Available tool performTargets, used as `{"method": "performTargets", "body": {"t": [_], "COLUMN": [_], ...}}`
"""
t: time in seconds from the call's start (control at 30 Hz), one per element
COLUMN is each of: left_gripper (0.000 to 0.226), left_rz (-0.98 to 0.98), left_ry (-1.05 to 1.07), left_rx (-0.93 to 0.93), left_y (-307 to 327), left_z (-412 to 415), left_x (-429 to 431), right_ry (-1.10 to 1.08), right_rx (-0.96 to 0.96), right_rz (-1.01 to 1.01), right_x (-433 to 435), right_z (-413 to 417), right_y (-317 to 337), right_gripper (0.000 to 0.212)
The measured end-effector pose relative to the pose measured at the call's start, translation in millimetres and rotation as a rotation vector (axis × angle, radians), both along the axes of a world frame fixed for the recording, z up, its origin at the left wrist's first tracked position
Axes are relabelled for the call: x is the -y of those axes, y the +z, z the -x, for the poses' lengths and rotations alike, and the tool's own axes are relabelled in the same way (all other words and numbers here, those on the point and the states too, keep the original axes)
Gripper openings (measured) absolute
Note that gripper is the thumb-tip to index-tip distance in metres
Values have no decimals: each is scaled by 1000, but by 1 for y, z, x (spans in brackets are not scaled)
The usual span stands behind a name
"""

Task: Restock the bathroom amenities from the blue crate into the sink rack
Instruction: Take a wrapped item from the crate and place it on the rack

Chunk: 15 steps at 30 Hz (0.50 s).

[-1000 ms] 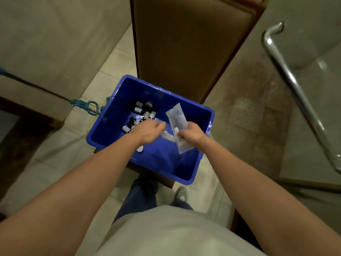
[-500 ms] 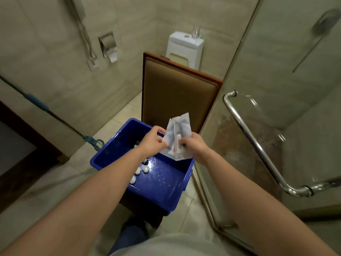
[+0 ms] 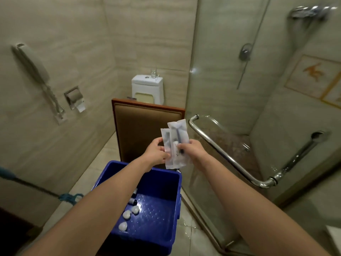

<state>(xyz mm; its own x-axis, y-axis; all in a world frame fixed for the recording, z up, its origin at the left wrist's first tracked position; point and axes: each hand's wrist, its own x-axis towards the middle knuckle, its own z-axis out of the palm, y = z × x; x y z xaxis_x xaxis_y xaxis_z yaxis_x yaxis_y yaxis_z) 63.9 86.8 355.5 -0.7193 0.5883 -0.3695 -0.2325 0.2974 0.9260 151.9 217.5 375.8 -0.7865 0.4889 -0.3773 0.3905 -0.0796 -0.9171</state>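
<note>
Packets (image 3: 175,139): 2 translucent white sleeves, overlapping, dark slim item inside.

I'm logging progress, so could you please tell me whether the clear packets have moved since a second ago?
Yes. The packets, held by the left hand and right hand, rose out of the blue crate and now sit above its far rim.

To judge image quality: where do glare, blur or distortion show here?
Head view: glare on the crate floor and glass door; the shower head is smeared by motion; packets are soft, print unreadable; straight lines bow near the edges.
</note>
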Motion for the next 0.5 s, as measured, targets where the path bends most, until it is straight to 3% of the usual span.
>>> {"method": "performTargets", "body": {"t": [0.33,0.5], "left_gripper": [57,56], "left_rz": [-11,-31], "left_ry": [-439,-680], "left_rx": [-111,-217], "left_y": [25,26], "left_z": [-16,-51], "left_x": [-18,-28], "right_ry": [-221,-384], "right_rx": [4,-4], "right_rz": [60,22], "right_x": [2,21], "right_z": [-57,-113], "right_y": [15,15], "right_gripper": [31,37]}}
